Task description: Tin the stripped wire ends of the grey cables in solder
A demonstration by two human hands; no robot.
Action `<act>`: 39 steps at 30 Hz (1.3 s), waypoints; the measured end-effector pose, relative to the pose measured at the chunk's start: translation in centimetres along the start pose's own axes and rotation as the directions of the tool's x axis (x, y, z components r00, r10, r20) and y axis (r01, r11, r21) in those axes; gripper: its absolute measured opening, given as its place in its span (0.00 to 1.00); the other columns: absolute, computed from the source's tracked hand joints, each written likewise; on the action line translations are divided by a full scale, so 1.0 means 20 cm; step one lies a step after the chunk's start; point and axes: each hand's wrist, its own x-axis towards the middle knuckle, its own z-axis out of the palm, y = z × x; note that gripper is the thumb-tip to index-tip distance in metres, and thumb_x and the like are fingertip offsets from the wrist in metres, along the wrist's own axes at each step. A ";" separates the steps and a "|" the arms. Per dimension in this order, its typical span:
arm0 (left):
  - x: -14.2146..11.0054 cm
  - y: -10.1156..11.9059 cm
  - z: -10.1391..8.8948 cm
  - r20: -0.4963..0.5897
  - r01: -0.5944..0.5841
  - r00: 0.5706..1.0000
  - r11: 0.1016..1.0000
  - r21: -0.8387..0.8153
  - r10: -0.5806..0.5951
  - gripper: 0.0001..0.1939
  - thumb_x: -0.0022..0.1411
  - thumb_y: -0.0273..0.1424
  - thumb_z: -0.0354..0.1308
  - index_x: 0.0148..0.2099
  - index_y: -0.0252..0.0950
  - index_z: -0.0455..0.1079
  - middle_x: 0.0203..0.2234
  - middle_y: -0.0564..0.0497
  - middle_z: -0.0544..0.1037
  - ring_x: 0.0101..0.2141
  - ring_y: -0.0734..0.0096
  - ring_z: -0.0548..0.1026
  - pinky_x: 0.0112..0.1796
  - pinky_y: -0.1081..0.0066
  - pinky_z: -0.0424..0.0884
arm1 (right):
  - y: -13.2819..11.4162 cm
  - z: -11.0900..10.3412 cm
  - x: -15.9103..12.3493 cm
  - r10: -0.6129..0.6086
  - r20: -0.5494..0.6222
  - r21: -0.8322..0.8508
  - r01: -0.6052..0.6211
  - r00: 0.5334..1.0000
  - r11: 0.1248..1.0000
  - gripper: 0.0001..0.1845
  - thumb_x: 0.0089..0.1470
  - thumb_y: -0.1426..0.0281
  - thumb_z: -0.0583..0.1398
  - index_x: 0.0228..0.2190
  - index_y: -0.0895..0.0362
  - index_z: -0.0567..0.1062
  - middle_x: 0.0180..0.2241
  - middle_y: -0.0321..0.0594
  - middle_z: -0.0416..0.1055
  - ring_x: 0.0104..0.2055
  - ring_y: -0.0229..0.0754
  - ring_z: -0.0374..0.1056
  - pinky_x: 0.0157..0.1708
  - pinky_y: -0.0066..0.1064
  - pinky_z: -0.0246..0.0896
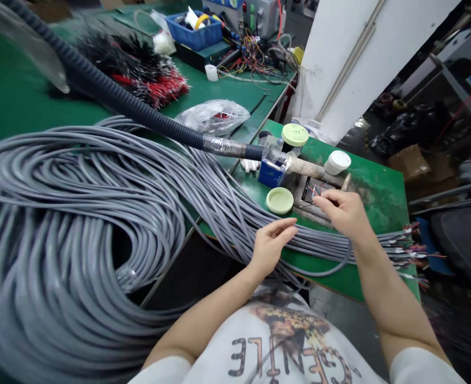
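A big coil of grey cables lies on the green bench, and a bundle of them runs right across a small green table. Their stripped ends with coloured wires stick out at the right. My left hand rests on the bundle with its fingers pinched on a cable. My right hand is curled, fingers pinched on one grey cable whose end points into a dark recessed tray with thin coloured wire tips in it.
A black corrugated hose ends over the tray at a taped nozzle. Near it are a green lid, a green-capped jar and a white cap. Red-black wire bundles, a plastic bag, a blue bin sit behind.
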 end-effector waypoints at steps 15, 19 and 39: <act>0.11 0.17 0.09 0.148 0.226 0.974 0.656 -0.720 -0.173 0.06 0.56 0.33 0.63 0.33 0.36 0.71 0.35 0.52 0.77 0.41 0.71 0.75 0.42 0.71 0.70 | -0.19 0.04 -0.15 -0.200 0.201 0.106 0.181 0.959 0.978 0.15 0.59 0.64 0.56 0.47 0.50 0.73 0.41 0.37 0.77 0.36 0.41 0.73 0.35 0.29 0.65; 0.10 0.18 0.10 0.428 0.490 0.866 0.604 -0.629 -0.258 0.10 0.58 0.37 0.59 0.35 0.34 0.73 0.38 0.46 0.78 0.44 0.62 0.75 0.44 0.64 0.71 | -0.20 0.07 -0.23 -0.300 0.164 0.081 0.290 0.940 0.954 0.22 0.60 0.67 0.54 0.56 0.48 0.65 0.45 0.37 0.76 0.42 0.43 0.74 0.41 0.32 0.67; -0.01 0.04 0.03 0.171 -0.193 0.967 0.981 0.021 0.187 0.17 0.60 0.41 0.58 0.43 0.35 0.78 0.34 0.47 0.79 0.39 0.63 0.74 0.44 0.66 0.68 | -0.29 0.02 -0.11 -0.452 0.069 -0.215 0.455 0.890 0.864 0.11 0.57 0.67 0.59 0.39 0.59 0.77 0.31 0.42 0.76 0.32 0.43 0.69 0.33 0.33 0.62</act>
